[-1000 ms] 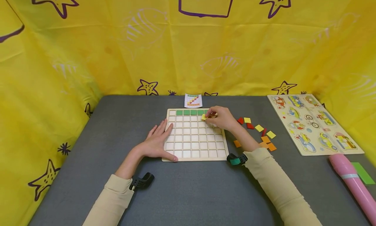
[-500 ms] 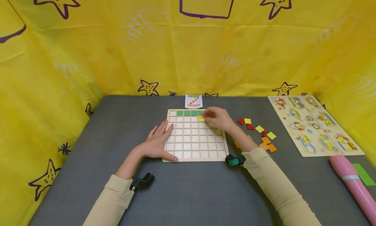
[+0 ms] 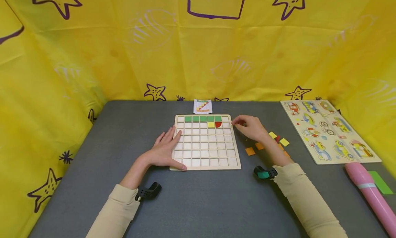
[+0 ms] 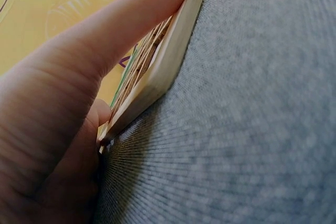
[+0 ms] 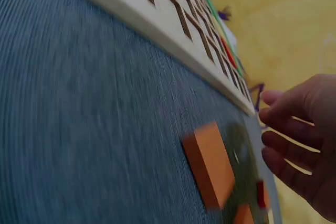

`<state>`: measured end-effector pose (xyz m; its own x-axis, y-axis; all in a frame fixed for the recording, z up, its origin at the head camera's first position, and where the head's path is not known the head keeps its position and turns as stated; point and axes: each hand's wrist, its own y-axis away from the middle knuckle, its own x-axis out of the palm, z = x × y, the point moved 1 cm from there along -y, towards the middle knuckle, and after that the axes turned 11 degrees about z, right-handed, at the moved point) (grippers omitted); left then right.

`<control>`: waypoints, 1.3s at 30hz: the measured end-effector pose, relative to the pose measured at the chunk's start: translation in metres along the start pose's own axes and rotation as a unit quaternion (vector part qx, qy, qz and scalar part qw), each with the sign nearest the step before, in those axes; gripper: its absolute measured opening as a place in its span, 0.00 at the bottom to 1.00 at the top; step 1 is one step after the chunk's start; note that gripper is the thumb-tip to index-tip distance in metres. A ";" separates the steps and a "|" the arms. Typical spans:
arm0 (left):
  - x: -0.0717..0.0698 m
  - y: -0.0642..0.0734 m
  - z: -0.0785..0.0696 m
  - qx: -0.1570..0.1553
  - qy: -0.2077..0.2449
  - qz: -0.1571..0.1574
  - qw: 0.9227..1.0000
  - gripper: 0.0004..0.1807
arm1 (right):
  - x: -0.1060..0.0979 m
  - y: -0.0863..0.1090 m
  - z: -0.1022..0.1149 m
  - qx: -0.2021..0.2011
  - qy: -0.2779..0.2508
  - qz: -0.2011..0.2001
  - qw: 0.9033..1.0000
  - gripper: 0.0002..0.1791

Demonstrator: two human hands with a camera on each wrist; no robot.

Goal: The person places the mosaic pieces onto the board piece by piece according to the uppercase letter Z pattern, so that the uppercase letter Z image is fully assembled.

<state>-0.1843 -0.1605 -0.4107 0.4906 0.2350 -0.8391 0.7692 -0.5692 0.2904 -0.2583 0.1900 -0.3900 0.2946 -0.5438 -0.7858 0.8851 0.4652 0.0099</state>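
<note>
A wooden grid board [image 3: 205,167] lies on the table, with several green tiles [image 3: 202,119] in its top row. In the row below, a yellow square tile [image 3: 211,124] sits beside a red rounded tile [image 3: 218,124]. My left hand [image 3: 164,150] rests spread on the board's left side, its thumb on the near edge. In the left wrist view, the thumb [image 4: 131,22] lies along the wooden rim. My right hand [image 3: 251,128] hovers just right of the board, fingers loosely bent; the right wrist view shows nothing between its fingertips.
Orange tiles [image 3: 250,151] and yellow tiles [image 3: 284,142] lie right of the board, partly under the right forearm. A small pattern card [image 3: 202,106] is behind the board. A vehicle puzzle board [image 3: 329,131], a pink microphone-like object [image 3: 368,190] and a green piece [image 3: 381,183] are farther right.
My right hand set the yellow tile in the second row, then moved right, off the board. The red tile beside it is now uncovered. My left hand stayed put.
</note>
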 end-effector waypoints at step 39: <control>0.000 0.000 0.001 -0.006 -0.001 0.008 1.000 0.74 | 0.002 0.004 -0.004 0.025 0.010 -0.003 1.000 0.15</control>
<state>-0.1844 -0.1611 -0.4114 0.5014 0.2243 -0.8356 0.7668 -0.5625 0.3091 -0.2557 0.1934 -0.3944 0.2827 -0.5318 -0.7983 0.9041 0.4257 0.0365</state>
